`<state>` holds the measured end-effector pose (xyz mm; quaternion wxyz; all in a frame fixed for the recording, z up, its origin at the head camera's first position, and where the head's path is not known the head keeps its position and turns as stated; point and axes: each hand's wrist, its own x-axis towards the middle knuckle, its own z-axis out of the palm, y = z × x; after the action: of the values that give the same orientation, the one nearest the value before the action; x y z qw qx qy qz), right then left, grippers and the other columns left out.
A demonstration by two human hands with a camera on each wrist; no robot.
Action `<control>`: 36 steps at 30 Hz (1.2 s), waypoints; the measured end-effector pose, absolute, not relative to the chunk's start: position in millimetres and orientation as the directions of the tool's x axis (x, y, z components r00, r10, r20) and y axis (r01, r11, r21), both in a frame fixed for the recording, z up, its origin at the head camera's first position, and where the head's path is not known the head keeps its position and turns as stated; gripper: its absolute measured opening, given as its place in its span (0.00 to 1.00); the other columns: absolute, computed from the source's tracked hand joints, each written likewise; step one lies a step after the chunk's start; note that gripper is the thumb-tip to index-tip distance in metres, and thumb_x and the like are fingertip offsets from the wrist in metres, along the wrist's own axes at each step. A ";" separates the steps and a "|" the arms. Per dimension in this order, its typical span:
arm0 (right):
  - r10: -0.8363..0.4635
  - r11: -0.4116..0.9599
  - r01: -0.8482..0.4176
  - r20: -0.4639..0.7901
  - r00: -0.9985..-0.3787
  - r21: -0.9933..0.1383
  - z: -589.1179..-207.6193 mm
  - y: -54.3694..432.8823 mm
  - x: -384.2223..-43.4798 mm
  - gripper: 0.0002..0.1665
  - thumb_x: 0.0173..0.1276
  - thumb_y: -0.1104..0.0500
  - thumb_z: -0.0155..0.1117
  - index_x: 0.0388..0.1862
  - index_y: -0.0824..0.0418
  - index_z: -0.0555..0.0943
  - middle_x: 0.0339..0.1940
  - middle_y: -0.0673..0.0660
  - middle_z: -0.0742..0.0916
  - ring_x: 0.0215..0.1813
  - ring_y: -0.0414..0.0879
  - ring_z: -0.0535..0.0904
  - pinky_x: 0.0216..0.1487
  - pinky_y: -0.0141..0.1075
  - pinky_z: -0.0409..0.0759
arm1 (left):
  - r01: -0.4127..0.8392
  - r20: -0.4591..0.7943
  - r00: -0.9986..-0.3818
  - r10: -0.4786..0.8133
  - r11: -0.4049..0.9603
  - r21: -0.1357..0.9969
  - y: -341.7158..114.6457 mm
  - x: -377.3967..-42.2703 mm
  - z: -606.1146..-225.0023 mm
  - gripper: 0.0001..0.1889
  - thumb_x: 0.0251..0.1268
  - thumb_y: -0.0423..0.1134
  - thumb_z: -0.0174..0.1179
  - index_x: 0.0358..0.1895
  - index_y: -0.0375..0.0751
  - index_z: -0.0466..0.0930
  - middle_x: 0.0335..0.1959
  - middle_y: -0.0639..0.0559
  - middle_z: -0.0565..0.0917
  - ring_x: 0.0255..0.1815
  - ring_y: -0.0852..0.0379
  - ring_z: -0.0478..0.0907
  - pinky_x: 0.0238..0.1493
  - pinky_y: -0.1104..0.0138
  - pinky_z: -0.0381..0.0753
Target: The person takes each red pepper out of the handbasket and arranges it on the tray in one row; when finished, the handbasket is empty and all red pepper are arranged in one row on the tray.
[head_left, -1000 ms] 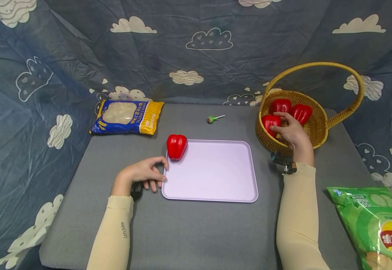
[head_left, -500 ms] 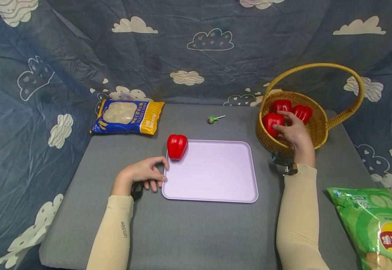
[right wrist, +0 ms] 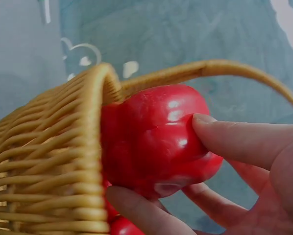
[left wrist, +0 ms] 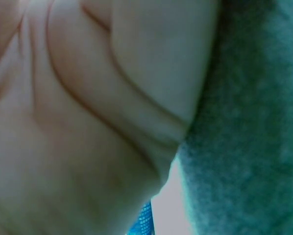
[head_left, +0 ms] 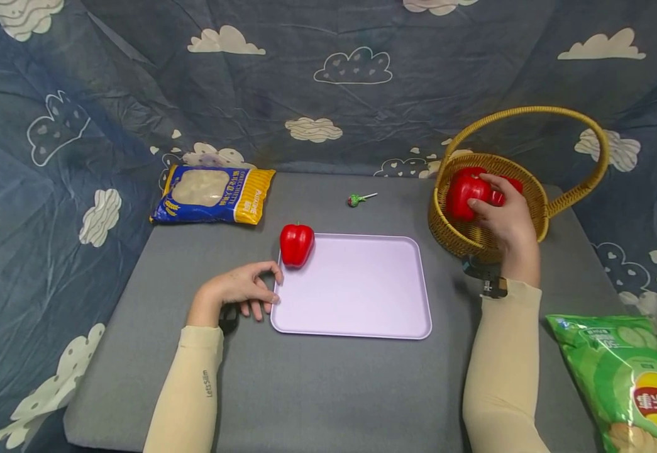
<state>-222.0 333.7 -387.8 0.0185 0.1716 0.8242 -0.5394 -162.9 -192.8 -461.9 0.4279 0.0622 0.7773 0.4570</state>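
Note:
My right hand (head_left: 507, 211) grips a red bell pepper (head_left: 467, 196) between thumb and fingers at the mouth of the wicker basket (head_left: 447, 233). In the right wrist view the held bell pepper (right wrist: 161, 137) is beside the basket's rim, the thumb on its near side. Other red peppers lie in the basket, partly hidden behind the held one and the hand. At the left edge of the lilac tray (head_left: 356, 289) my left hand (head_left: 243, 289) rests with loosely bent fingers, its thumb and index at the rim. Another red bell pepper (head_left: 297, 245) sits on the tray's far left corner.
A blue and yellow pasta bag (head_left: 212, 195) lies at the back left. Behind the tray is a green lollipop (head_left: 354, 201). A green chip bag (head_left: 628, 377) lies at the front right. The basket's tall handle (head_left: 532, 109) arches above its opening.
My right hand has lifted the pepper from its place in the basket and shifted it slightly right and up. The left hand, the tray and its pepper have stayed put.

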 end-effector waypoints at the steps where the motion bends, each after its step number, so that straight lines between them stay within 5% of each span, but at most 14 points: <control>1: 0.262 0.360 0.291 -0.203 -0.943 -0.887 -384.7 332.3 -219.7 0.44 0.76 0.49 0.69 0.85 0.33 0.60 0.90 0.57 0.55 0.85 0.67 0.55 0.74 0.56 0.76 | -0.293 -0.608 -0.626 0.487 0.576 0.763 -192.8 -162.9 -462.1 0.21 0.70 0.44 0.71 0.60 0.51 0.72 0.33 0.46 0.91 0.24 0.53 0.89 0.23 0.68 0.79; 8: 0.252 0.351 0.217 -0.132 -0.959 -0.911 -361.6 317.6 -202.5 0.40 0.77 0.49 0.67 0.83 0.31 0.63 0.89 0.56 0.59 0.81 0.63 0.61 0.55 0.31 0.85 | -0.284 -0.608 -0.631 0.482 0.586 0.759 -194.3 -162.7 -463.3 0.22 0.69 0.45 0.72 0.59 0.51 0.73 0.33 0.45 0.91 0.25 0.51 0.89 0.24 0.67 0.80; 12: 0.197 0.357 0.160 -0.094 -0.976 -0.920 -348.7 301.7 -194.9 0.41 0.76 0.49 0.69 0.83 0.33 0.63 0.88 0.57 0.62 0.81 0.63 0.62 0.49 0.26 0.85 | -0.284 -0.608 -0.631 0.482 0.586 0.759 -194.7 -163.0 -463.8 0.22 0.69 0.46 0.72 0.59 0.52 0.73 0.33 0.45 0.91 0.25 0.51 0.89 0.24 0.67 0.80; 16: 0.147 0.375 0.118 -0.067 -0.987 -0.920 -341.8 282.2 -190.8 0.43 0.75 0.50 0.71 0.83 0.34 0.63 0.86 0.56 0.65 0.81 0.61 0.64 0.51 0.29 0.86 | -0.279 -0.603 -0.634 0.484 0.584 0.762 -194.6 -163.1 -463.6 0.21 0.69 0.45 0.72 0.59 0.52 0.73 0.33 0.46 0.91 0.25 0.51 0.89 0.24 0.67 0.80; 25: 0.012 0.405 0.036 -0.034 -0.999 -0.914 -350.7 237.2 -197.5 0.42 0.73 0.56 0.72 0.82 0.40 0.67 0.83 0.57 0.67 0.79 0.61 0.69 0.64 0.53 0.85 | -0.269 -0.598 -0.635 0.490 0.585 0.765 -193.7 -163.3 -462.8 0.21 0.69 0.45 0.72 0.59 0.52 0.73 0.33 0.46 0.91 0.25 0.51 0.90 0.23 0.67 0.80; 36: -0.185 0.419 -0.005 -0.080 -0.980 -0.908 -378.7 182.5 -204.8 0.37 0.74 0.63 0.69 0.79 0.50 0.71 0.83 0.60 0.67 0.79 0.64 0.71 0.64 0.59 0.84 | -0.265 -0.600 -0.635 0.486 0.593 0.760 -193.3 -162.9 -462.6 0.21 0.69 0.45 0.72 0.59 0.51 0.73 0.33 0.46 0.91 0.25 0.51 0.90 0.23 0.67 0.80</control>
<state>-204.8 182.5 -378.7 0.0837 -0.0567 0.8380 -0.5362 -162.9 -193.3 -462.6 0.4212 0.0702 0.7868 0.4456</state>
